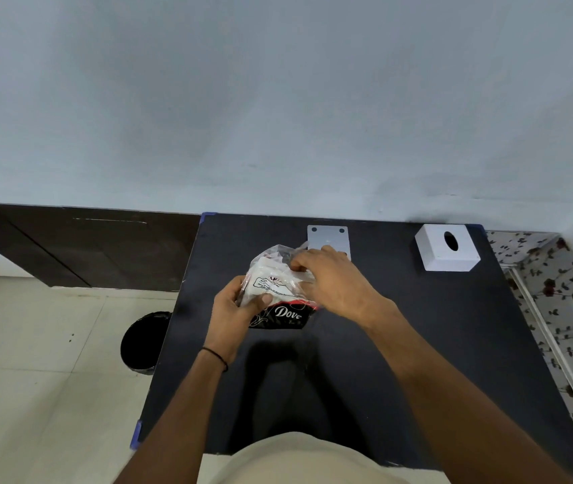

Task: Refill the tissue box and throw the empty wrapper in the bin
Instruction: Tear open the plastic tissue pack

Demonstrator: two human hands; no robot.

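A clear plastic tissue pack (271, 279) with white tissues inside and a black "Dove" printed end is held above the middle of the black table (417, 344). My left hand (234, 309) grips the pack's near left side. My right hand (334, 277) pinches the crumpled wrapper at its far top end. The white tissue box (447, 248), with an oval slot in its top, stands at the table's far right corner. A black bin (142, 340) sits on the floor just left of the table.
A flat grey plate (327, 237) with holes lies at the table's far edge, partly behind my right hand. A wall runs along the back. A floral-patterned surface (564, 309) borders the table's right side.
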